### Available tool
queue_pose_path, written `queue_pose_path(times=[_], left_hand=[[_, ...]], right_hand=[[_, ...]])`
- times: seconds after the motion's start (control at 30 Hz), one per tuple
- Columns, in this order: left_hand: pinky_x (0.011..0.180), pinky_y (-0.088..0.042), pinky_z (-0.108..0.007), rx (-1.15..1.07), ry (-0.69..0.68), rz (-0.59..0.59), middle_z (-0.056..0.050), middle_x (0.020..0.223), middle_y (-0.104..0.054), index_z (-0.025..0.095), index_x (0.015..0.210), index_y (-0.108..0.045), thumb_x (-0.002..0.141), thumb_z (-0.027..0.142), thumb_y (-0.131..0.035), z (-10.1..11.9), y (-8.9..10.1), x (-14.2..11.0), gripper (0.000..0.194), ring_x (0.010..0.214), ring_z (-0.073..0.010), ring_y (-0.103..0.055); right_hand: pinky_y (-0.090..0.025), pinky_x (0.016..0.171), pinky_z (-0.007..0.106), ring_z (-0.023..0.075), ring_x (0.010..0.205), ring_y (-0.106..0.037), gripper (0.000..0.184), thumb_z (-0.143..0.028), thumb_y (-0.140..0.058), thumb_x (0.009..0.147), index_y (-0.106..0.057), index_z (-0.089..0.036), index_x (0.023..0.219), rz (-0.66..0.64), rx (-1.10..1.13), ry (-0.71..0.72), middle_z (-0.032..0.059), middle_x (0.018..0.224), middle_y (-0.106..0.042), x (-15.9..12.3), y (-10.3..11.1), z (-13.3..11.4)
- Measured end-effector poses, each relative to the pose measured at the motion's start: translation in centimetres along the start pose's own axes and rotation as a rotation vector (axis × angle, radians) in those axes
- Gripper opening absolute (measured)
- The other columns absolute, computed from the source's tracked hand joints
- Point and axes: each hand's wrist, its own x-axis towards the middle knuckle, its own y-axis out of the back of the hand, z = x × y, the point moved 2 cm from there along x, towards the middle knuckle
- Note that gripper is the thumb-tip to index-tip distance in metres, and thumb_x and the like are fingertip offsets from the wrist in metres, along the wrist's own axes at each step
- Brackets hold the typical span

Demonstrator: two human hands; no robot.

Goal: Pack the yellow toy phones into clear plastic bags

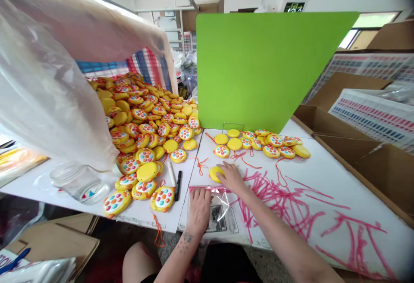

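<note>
My right hand [232,177] has its fingers on the edge of a round yellow toy [214,174], which lies plain side up on the white table. My left hand [199,209] grips the top edge of a clear plastic bag [223,201] near the table's front edge. The bag has a pink strip along its mouth and lies over a printed sheet [230,222]. Beyond my right hand sit several more yellow toys [221,150], some showing white faces with coloured dots and orange cords.
A large heap of the toys [145,115] fills the left side beside a clear jar [77,181]. A white marker [171,173] and a black marker [177,185] lie nearby. A green board [265,72] stands behind; pink strips [278,201] and cardboard boxes [352,153] are at right.
</note>
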Motion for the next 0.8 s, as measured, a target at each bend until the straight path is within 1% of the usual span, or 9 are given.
queue_pose_path(times=[0.1, 0.17, 0.23, 0.3, 0.37, 0.43, 0.53, 0.67, 0.8], left_hand=[[0.081, -0.044, -0.039, -0.114, -0.021, -0.028, -0.007, 0.088, -0.061, 0.015, 0.09, -0.058, 0.094, 0.014, -0.044, -0.2, -0.3, -0.1, 0.015, 0.086, -0.024, -0.053], [0.079, -0.045, -0.037, -0.219, 0.02, -0.034, -0.007, 0.089, -0.062, 0.013, 0.104, -0.057, 0.092, 0.017, -0.049, -0.5, -0.5, -0.1, 0.015, 0.086, -0.023, -0.054], [0.08, -0.046, -0.035, -0.33, 0.078, -0.019, -0.006, 0.087, -0.062, 0.011, 0.125, -0.047, 0.089, 0.019, -0.055, -0.8, -0.8, -0.1, 0.038, 0.087, -0.0218, -0.055], [0.082, -0.047, -0.035, -0.418, 0.124, 0.007, -0.004, 0.085, -0.061, 0.011, 0.139, -0.033, 0.088, 0.021, -0.058, -1.1, -1.1, -0.2, 0.057, 0.085, -0.0203, -0.055], [0.082, -0.047, -0.034, -0.483, 0.148, 0.036, -0.002, 0.085, -0.06, 0.013, 0.144, -0.024, 0.089, 0.022, -0.056, -1.3, -1.3, -0.2, 0.064, 0.083, -0.0188, -0.056], [0.082, -0.047, -0.033, -0.528, 0.168, 0.073, -0.002, 0.086, -0.06, 0.014, 0.144, -0.024, 0.091, 0.025, -0.053, -1.5, -1.3, -0.2, 0.061, 0.081, -0.0178, -0.056], [0.078, -0.047, -0.034, -0.507, 0.16, 0.087, -0.004, 0.085, -0.061, 0.014, 0.132, -0.042, 0.094, 0.029, -0.047, -1.7, -1.1, -0.1, 0.041, 0.082, -0.0194, -0.057], [0.076, -0.044, -0.036, -0.343, 0.018, 0.017, -0.008, 0.09, -0.063, 0.017, 0.104, -0.059, 0.095, 0.024, -0.044, -1.2, -0.6, 0.1, 0.019, 0.087, -0.0228, -0.055], [0.076, -0.042, -0.036, -0.247, -0.061, 0.027, -0.006, 0.093, -0.064, 0.02, 0.105, -0.061, 0.09, 0.013, -0.05, -0.8, -0.3, 0.0, 0.019, 0.087, -0.0229, -0.054]], right_hand=[[-0.038, 0.1, 0.048, 0.0342, 0.116, -0.05, 0.061, -0.042, -0.063, 0.086, -0.047, -0.017, 0.139, -0.03, -0.011, -0.095, 0.0181, 0.124, -0.056, -0.6, -0.6, -1.7], [-0.042, 0.096, 0.043, 0.0315, 0.112, -0.053, 0.07, -0.035, -0.069, 0.079, -0.042, -0.017, 0.141, -0.01, 0.11, -0.132, 0.016, 0.121, -0.054, -0.9, -1.2, -2.4], [-0.044, 0.095, 0.039, 0.0273, 0.113, -0.053, 0.071, -0.025, -0.068, 0.077, -0.039, -0.019, 0.141, 0.08, 0.296, -0.155, 0.0132, 0.123, -0.05, -1.1, -1.2, -2.4], [-0.042, 0.099, 0.039, 0.0244, 0.115, -0.052, 0.065, -0.02, -0.063, 0.076, -0.041, -0.021, 0.137, 0.189, 0.474, -0.146, 0.0105, 0.124, -0.048, -1.3, -0.3, -1.8], [-0.04, 0.102, 0.041, 0.0236, 0.115, -0.051, 0.059, -0.02, -0.062, 0.076, -0.046, -0.022, 0.133, 0.21, 0.616, -0.084, 0.0091, 0.124, -0.049, -1.7, 1.3, -1.0], [-0.044, 0.098, 0.04, 0.0227, 0.11, -0.053, 0.056, -0.024, -0.064, 0.076, -0.049, -0.023, 0.13, 0.069, 0.774, 0.005, 0.008, 0.123, -0.051, -2.2, 3.0, -0.4], [-0.051, 0.086, 0.034, 0.0195, 0.1, -0.058, 0.056, -0.028, -0.068, 0.077, -0.047, -0.025, 0.129, -0.146, 1.016, 0.066, 0.0057, 0.118, -0.054, -3.1, 4.2, 0.0], [-0.053, 0.08, 0.033, 0.0189, 0.095, -0.059, 0.059, -0.032, -0.068, 0.077, -0.042, -0.024, 0.129, 0.022, 1.102, -0.029, 0.0067, 0.117, -0.053, -2.9, 2.7, 0.3], [-0.045, 0.097, 0.039, 0.0221, 0.109, -0.056, 0.052, -0.031, -0.064, 0.079, -0.052, -0.021, 0.128, 0.035, 0.895, 0.029, 0.0089, 0.123, -0.056, -1.9, 0.0, -0.3]])
